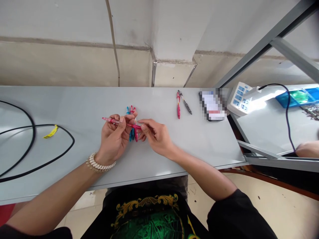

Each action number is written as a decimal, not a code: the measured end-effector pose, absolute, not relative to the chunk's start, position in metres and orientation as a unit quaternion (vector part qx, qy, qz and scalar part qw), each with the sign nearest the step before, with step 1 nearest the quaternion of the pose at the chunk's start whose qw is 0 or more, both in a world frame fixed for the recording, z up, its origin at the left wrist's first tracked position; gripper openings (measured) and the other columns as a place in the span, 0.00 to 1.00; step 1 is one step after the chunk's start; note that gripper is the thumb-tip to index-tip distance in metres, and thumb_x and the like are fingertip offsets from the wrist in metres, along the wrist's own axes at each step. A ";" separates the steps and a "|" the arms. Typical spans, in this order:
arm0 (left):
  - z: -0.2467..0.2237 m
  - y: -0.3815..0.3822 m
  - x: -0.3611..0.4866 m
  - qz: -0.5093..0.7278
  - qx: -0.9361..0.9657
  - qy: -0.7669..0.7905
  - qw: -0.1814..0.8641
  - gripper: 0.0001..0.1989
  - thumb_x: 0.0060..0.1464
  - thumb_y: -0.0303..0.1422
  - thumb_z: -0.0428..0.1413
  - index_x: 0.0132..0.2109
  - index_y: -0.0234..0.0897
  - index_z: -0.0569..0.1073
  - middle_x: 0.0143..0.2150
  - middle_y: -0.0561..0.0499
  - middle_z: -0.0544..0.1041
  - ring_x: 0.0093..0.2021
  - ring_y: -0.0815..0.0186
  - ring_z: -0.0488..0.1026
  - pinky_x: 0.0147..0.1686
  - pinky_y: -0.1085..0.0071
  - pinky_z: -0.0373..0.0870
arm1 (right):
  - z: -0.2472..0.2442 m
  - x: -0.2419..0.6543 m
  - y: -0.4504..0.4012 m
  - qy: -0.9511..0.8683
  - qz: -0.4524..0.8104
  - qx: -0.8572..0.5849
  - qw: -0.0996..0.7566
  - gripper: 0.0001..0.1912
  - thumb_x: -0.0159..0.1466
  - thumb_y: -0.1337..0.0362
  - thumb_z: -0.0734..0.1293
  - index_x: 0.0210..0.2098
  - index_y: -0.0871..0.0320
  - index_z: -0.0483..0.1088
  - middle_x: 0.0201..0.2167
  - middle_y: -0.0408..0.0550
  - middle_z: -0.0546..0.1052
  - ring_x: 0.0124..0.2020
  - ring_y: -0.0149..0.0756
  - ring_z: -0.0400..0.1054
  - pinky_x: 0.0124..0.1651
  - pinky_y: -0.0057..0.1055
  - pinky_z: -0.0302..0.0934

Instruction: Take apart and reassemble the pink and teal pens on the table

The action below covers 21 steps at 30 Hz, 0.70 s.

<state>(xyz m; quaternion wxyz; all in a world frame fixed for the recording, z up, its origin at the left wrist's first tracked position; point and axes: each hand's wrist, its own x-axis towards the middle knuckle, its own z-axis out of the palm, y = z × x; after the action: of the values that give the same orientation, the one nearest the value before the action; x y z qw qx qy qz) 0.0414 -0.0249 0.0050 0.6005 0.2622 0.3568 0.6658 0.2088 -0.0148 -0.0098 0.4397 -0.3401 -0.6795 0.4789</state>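
Between my two hands, a pink pen [111,120] with a clear barrel lies nearly level above the table. My left hand [113,137] pinches its barrel between thumb and fingers. At the pen's other end, my right hand [157,135] is closed on the pink grip part with thumb and forefinger. Beneath and behind the hands, several pens lie side by side on the table: a blue pen [128,110] and a pink pen [136,135] among them. My fingers partly hide these.
Farther right on the grey table [159,166] lie a pink pen [178,108] and a grey pen [186,105]. Beyond are a phone [213,105], a white power strip [239,98] and a metal frame [294,51]. A black cable [71,146] with a yellow tag [51,132] loops at left.
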 end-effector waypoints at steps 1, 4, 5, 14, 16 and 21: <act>0.005 -0.025 0.041 0.669 0.263 0.351 0.600 0.07 0.64 0.29 0.65 0.38 0.41 0.74 0.43 0.55 0.86 0.55 0.69 0.83 0.53 0.80 0.79 | -0.010 0.209 -0.015 -0.671 0.490 -0.337 0.442 0.15 0.76 0.56 0.64 0.58 0.56 0.67 0.41 0.47 0.78 0.33 0.30 0.76 0.38 0.33 0.77; 0.006 -0.024 0.041 0.673 0.267 0.336 0.603 0.07 0.65 0.28 0.64 0.38 0.40 0.74 0.43 0.54 0.86 0.56 0.70 0.82 0.54 0.81 0.78 | -0.010 0.209 -0.016 -0.694 0.435 -0.329 0.471 0.13 0.73 0.59 0.67 0.55 0.55 0.69 0.51 0.53 0.77 0.42 0.33 0.77 0.44 0.35 0.78; 0.006 -0.024 0.041 0.672 0.269 0.335 0.603 0.07 0.65 0.28 0.63 0.38 0.40 0.74 0.43 0.54 0.86 0.57 0.69 0.81 0.54 0.81 0.78 | -0.011 0.209 -0.016 -0.702 0.417 -0.333 0.472 0.09 0.74 0.60 0.66 0.52 0.55 0.72 0.49 0.52 0.77 0.41 0.32 0.77 0.44 0.35 0.77; 0.007 -0.025 0.043 0.670 0.283 0.365 0.581 0.12 0.60 0.33 0.69 0.38 0.40 0.72 0.44 0.53 0.85 0.59 0.64 0.81 0.58 0.73 0.78 | -0.007 0.212 -0.015 -0.717 0.382 -0.338 0.476 0.09 0.73 0.59 0.68 0.49 0.56 0.74 0.43 0.49 0.80 0.39 0.31 0.77 0.42 0.32 0.76; 0.008 -0.025 0.042 0.668 0.282 0.370 0.581 0.14 0.58 0.34 0.70 0.38 0.40 0.71 0.42 0.54 0.85 0.58 0.63 0.81 0.59 0.72 0.78 | -0.006 0.213 -0.016 -0.721 0.385 -0.345 0.461 0.09 0.76 0.61 0.63 0.48 0.56 0.75 0.36 0.45 0.80 0.32 0.28 0.76 0.37 0.30 0.74; 0.009 -0.025 0.041 0.664 0.282 0.362 0.590 0.14 0.58 0.34 0.71 0.39 0.41 0.71 0.43 0.54 0.85 0.57 0.66 0.81 0.57 0.74 0.78 | -0.007 0.213 -0.016 -0.741 0.373 -0.322 0.456 0.11 0.75 0.60 0.66 0.52 0.57 0.75 0.39 0.48 0.82 0.36 0.30 0.77 0.43 0.32 0.76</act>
<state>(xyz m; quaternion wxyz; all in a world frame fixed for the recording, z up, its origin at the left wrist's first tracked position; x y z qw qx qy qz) 0.0409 -0.0254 0.0087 0.5903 0.2822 0.3625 0.6638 0.2132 -0.0164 -0.0072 0.4557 -0.3220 -0.7415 0.3726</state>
